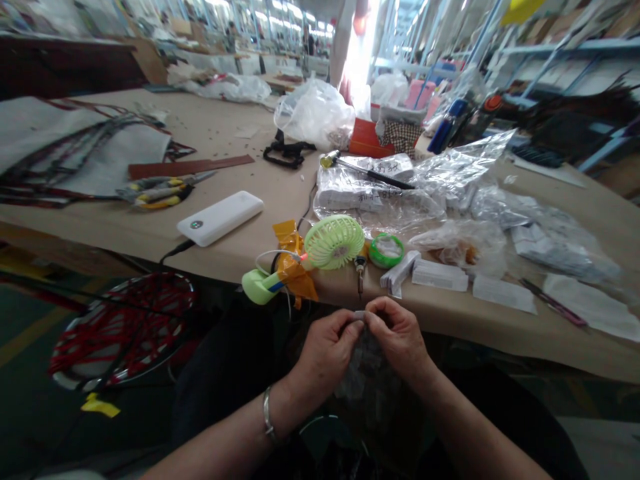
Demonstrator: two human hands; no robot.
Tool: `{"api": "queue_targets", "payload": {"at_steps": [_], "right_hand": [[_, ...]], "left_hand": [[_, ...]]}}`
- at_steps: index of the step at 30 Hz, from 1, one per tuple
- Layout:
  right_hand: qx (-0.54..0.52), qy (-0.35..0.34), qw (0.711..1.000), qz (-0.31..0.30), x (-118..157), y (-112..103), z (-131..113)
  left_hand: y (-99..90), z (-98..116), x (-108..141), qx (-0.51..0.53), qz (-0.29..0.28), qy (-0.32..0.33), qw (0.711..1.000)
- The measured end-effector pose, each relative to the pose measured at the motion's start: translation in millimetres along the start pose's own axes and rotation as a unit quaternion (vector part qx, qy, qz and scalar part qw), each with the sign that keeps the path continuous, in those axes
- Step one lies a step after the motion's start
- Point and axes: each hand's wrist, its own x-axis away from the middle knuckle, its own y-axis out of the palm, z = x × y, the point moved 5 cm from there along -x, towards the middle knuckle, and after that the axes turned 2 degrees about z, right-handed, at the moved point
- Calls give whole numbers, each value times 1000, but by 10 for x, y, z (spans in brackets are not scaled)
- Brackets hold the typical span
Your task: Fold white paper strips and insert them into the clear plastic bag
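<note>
In front of the table edge, my left hand point(331, 339) and my right hand point(401, 335) meet, thumbs and fingertips pinched on a small pale label strip point(359, 315). The fingers cover most of the strip. Just beyond them, a thin metal tip like a soldering iron's point(360, 275) points down at the table edge. Left of it a light green hand fan point(335, 243) is fixed with orange tape point(300, 279). A green-rimmed round tub point(387, 250) stands to the right, beside folded white labels point(400, 272) and a stack of white labels point(440, 275).
A white power bank point(221, 219), yellow-handled pliers point(159, 193) and a brown strip point(193, 167) lie left. A hammer point(370, 172) rests on plastic-wrapped bundles point(360, 193). Tweezers point(553, 303) lie right. A red-wrapped round stool point(125, 327) stands below left.
</note>
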Motion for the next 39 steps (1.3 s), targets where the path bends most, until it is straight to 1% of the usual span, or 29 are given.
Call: {"api": "queue_targets", "payload": {"at_steps": [5,11,16,26,39], "right_hand": [[21,-25,999,9,-40,-10,0],[34,-41,999,6,-60,8,-1],[63,-66,996,14,-86,5,-35],[70,-82,994,25,-107,2,-41],[85,-84,992,29,-132,0,-44]], "left_hand": [[-48,55,-66,-37,31,51,998],[-63,31,-121,-86,37,87,992],[-71,63,-139,-109,41,110,987],[-63,57,-191,-127,42,123,983],[-70,46,-245,-109,41,102,988]]}}
